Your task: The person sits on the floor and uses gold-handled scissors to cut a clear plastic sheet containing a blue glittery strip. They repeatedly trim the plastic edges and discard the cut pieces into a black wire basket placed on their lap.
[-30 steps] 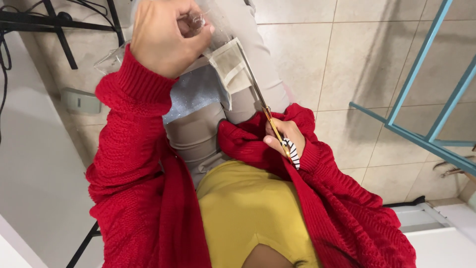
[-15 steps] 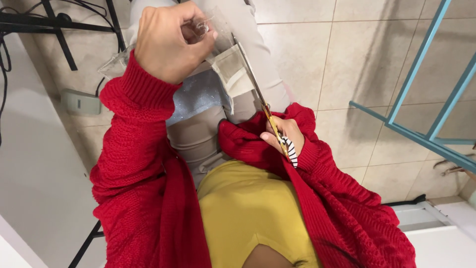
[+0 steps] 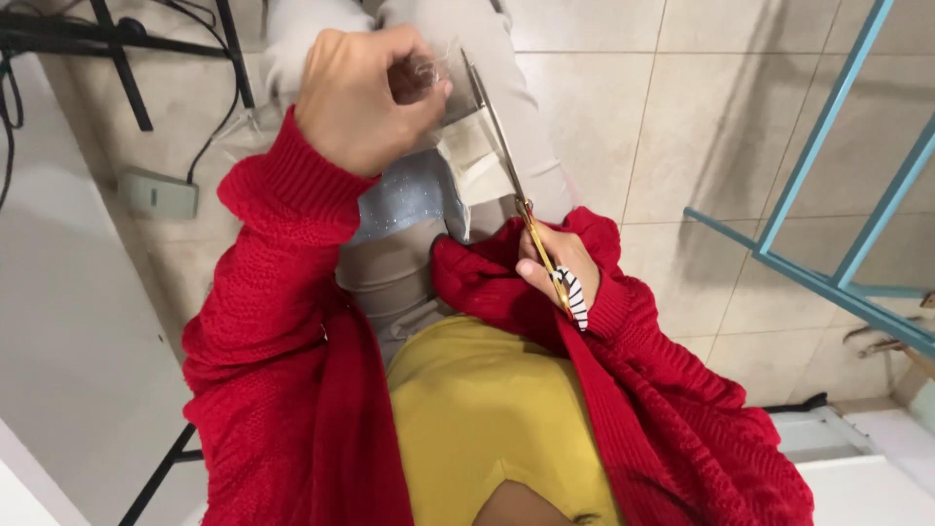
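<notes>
Right hand [image 3: 557,265]: it rests low by the red cardigan [image 3: 292,370], close to the person's body. Its grip is clenched around the striped handles of the scissors [image 3: 506,161].
Scissors: long and thin, with gold near the handles and grey blades. The blades point up and away, and their tips sit beside the cloth patch. They look hard and sharp, so the handles are the safe place to hold.
Cloth patch [image 3: 474,161]: a small pale piece lying over the lap, touching the scissor blades. It looks soft, light and floppy. It would bend if held by one corner, so pinching it near the edge by the blades looks best.
Sparkly cloth [image 3: 409,195]: pale blue-grey, under the patch, on the grey trousers. It looks soft too.
Left hand [image 3: 365,97]: held farther out, above the knees. Its grip is pinched shut on a thin clear bit with a dark wisp in it; I cannot tell just what that is.
Floor [image 3: 604,107]: beige tiles.
Containers: none can be seen here.
</notes>
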